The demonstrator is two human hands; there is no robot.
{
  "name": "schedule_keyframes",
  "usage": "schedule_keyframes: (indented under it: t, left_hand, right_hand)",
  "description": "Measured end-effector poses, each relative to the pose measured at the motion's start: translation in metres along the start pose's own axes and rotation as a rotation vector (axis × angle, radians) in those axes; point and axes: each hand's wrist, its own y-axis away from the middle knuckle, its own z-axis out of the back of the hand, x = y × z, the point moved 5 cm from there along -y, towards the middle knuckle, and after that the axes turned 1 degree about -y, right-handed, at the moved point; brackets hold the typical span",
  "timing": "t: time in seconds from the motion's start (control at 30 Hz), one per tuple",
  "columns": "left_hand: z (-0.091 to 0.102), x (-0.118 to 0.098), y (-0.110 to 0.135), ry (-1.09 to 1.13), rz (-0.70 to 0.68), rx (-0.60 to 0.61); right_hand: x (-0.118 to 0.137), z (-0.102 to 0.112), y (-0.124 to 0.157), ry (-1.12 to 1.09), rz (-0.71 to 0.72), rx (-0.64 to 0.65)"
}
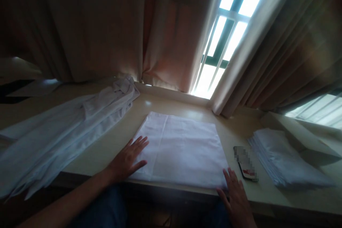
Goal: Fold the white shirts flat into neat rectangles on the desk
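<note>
Flat white cloth lies between two open hands

At far left, a long heap of loose white fabric (pixel 74 123) stretches slantwise over the pale cream desk (pixel 93 160). Right of it, the left hand (pixel 127 158) is spread open, palm down and gripping nothing, its fingers over the left edge of a folded, four-sided white cloth (pixel 187 149). This cloth lies flat at the desk's front edge, between the hands: rightward of the left hand, leftward and forward of the right. It looks longer side to side, though the slant makes that uncertain. The right hand (pixel 236 194), also loose with fingers extended, touches the near right corner. Beyond it lie a dark-edged, flat phone (pixel 245 164) and, rightmost, a stack of folded white cloths (pixel 288 160), nearer the right hand.
</note>
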Motion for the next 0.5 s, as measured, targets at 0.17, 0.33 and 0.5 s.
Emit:
schedule_keyframes:
  t: [0.17, 0.33, 0.5]
  left_hand:
    - [-0.005, -0.019, 0.049, -0.07, -0.017, -0.048]
    - [-0.012, -0.012, 0.059, -0.12, -0.032, 0.061]
    - [-0.001, -0.024, 0.066, -0.205, -0.034, 0.118]
  right_hand:
    - [0.025, 0.013, -0.003, -0.016, 0.0, -0.005]
    - [0.024, 0.011, -0.005, -0.067, 0.01, 0.165]
    - [0.014, 0.006, 0.0, -0.105, -0.031, 0.215]
